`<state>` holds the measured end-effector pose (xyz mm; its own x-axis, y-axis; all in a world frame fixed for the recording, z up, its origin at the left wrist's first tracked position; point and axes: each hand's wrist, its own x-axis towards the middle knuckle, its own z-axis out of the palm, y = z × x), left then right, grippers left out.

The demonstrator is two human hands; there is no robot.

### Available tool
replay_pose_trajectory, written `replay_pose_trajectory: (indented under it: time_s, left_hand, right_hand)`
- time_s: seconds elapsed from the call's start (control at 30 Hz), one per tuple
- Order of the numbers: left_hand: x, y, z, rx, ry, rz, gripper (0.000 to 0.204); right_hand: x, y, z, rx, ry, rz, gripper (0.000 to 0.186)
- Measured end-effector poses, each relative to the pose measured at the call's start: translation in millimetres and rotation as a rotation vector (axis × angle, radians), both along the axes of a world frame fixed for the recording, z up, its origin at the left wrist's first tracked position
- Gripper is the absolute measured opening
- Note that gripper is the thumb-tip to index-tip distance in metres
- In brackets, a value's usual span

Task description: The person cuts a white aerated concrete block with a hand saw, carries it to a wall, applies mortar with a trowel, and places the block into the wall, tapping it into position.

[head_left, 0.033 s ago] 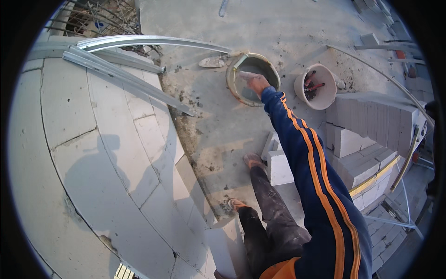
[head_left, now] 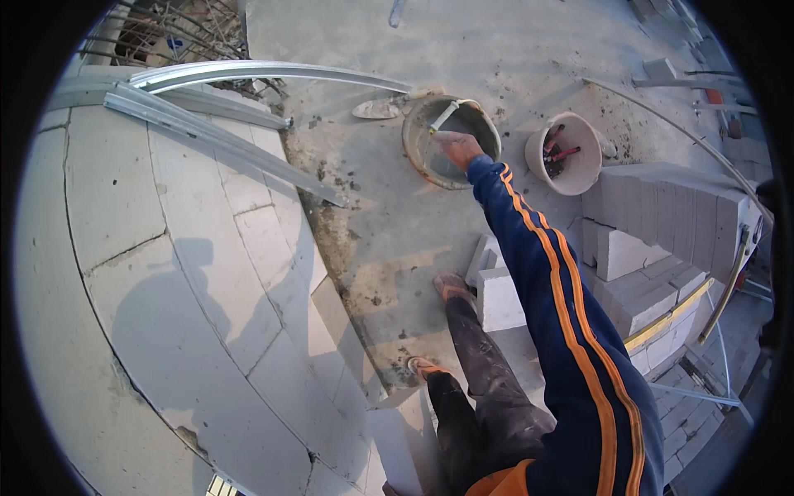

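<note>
Pale handle [head_left: 445, 116] seen just beyond right hand [head_left: 459, 150], over bucket [head_left: 411, 155]. Right-hand closure and hold cannot be told; left hand unseen.

No legible text — no labels, no numbers

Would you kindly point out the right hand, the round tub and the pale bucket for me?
Right hand [head_left: 460, 150]: head view, on the back of the hand.
Round tub [head_left: 408, 143]: head view, on its left rim.
Pale bucket [head_left: 585, 151]: head view, on its inner wall.

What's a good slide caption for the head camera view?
Right hand extended over a round tub, a bucket with red objects nearby, pale blocks stacked to the right.
</note>
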<state>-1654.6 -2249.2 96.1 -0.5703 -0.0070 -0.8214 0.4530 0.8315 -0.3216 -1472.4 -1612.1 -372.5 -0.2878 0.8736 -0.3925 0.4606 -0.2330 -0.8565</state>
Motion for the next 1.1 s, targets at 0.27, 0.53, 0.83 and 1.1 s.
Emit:
replay_pose_trajectory:
  time_s: [0.27,0.53,0.83,1.1]
  left_hand:
    - [1.0,41.2,-53.9,0.031,0.014,0.082,0.130]
    - [-4.0,49.2,-72.0,0.119,0.056,0.040,0.127]
    - [-11.1,42.7,-74.2,0.076,0.028,0.103,0.131]
    - [-5.0,33.4,-56.3,0.376,0.069,0.096,0.089]
  right_hand:
    - [36.7,-28.1,-87.9,0.552,-1.089,0.181,0.024]
    - [62.0,-35.3,-190.0,0.494,-1.126,0.391,0.022]
    - [69.0,-32.6,-93.8,0.075,-0.959,0.452,0.025]
    - [123.5,-97.7,12.8,0.117,-0.847,0.058,0.040]
